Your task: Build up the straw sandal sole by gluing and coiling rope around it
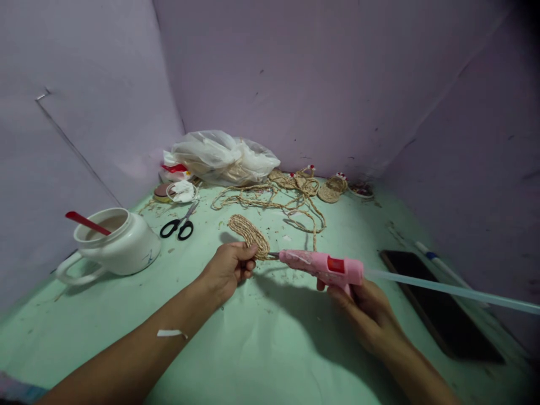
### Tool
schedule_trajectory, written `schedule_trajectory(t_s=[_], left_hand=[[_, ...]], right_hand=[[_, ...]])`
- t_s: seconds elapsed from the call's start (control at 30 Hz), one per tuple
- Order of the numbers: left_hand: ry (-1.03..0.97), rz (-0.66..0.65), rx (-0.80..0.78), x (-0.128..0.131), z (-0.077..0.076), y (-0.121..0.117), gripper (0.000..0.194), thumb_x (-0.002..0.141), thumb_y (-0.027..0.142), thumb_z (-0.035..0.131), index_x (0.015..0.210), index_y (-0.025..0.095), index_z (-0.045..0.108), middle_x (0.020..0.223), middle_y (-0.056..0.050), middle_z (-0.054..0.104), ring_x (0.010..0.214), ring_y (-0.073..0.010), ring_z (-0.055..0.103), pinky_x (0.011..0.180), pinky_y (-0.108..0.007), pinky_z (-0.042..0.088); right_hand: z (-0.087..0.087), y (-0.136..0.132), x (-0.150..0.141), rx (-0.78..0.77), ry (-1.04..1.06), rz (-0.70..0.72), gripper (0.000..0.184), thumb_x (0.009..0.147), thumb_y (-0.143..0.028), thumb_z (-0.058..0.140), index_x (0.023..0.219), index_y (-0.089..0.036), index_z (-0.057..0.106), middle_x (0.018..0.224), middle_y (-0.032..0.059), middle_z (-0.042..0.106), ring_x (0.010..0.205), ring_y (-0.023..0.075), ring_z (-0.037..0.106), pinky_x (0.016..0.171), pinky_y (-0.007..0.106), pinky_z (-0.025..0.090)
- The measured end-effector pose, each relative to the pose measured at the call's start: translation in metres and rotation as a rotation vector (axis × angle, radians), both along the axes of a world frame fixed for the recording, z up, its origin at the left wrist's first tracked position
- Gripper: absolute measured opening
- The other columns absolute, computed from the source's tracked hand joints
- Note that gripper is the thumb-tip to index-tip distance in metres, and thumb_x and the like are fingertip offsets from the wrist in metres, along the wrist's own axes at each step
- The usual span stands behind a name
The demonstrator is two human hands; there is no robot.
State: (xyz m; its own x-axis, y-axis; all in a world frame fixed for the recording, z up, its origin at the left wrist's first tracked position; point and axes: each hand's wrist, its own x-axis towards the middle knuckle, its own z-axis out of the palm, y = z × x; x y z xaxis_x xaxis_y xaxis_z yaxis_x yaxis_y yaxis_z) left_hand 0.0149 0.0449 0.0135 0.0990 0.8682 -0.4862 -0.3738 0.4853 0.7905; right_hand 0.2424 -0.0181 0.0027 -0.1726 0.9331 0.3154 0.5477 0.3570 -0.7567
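Observation:
My left hand (232, 267) pinches the near end of an oval piece of coiled, braided straw cord (248, 233), held tilted above the green table. In my right hand (358, 309) is a pink hot glue gun (320, 264), its metal nozzle against or very close to the coil's near right edge. A long translucent glue stick (447, 289) sticks out of the back of the gun toward the right. Behind the gun, a loose length of straw cord (314, 222) runs back over the table to a tangle. Whether the trigger is pressed I cannot tell.
Black-handled scissors (179, 225) lie left of the coil. A white mug (130, 242) with a red stick (86, 222) stands farther left. Along the back are a plastic bag (223, 157) and round woven pieces (331, 191). A dark phone (439, 304) and a pen (442, 267) lie right.

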Motion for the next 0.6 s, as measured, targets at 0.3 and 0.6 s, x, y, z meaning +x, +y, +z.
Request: schedule_trajectory(t_s=[0.3,0.6], left_hand=[[0.030,-0.008,-0.016,0.0018,0.0028,-0.0022,0.016,0.066,0.011,0.063,0.056,0.013,0.051,0.045,0.004,0.044,0.038,-0.0041,0.039,0.036,-0.016,0.024],[0.036,-0.036,0.038,0.0002,0.0014,-0.0018,0.016,0.062,0.013,0.067,0.056,0.012,0.053,0.046,0.003,0.046,0.038,-0.0047,0.040,0.037,-0.016,0.025]], right_hand=[[0.0004,-0.0006,0.0006,0.008,0.020,-0.053,0.026,0.085,-0.040,0.049,0.073,-0.019,0.060,0.056,-0.0010,0.049,0.050,0.0134,0.042,0.046,0.024,0.035],[0.0027,0.0019,-0.0007,-0.042,0.082,-0.073,0.025,0.083,-0.039,0.050,0.070,-0.019,0.059,0.054,-0.0030,0.042,0.047,0.0117,0.037,0.044,0.023,0.031]])
